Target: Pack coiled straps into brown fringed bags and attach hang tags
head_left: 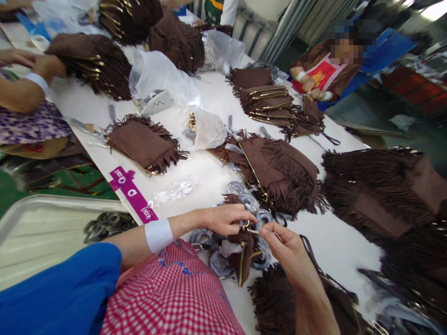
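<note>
My left hand (228, 219) is closed over the end of a brown fringed bag (246, 256), beside a small gold ring. The bag's gold zipper points down toward my lap. To the right, my right hand (281, 239) pinches a thin, light-coloured piece near that ring; its exact shape is too small to make out. Rolled straps in clear wrapping (220, 264) lie around and under the bag. Just beyond my hands is a pile of brown fringed bags (279, 170) with gold zippers.
More fringed bags (394, 200) are heaped at the right. A plastic bag of gold hardware (206, 128) stands mid-table. A pale tray (63, 228) holds dark coils at the left. A person (321, 74) works across the table; another person's arm (26, 93) is at the left.
</note>
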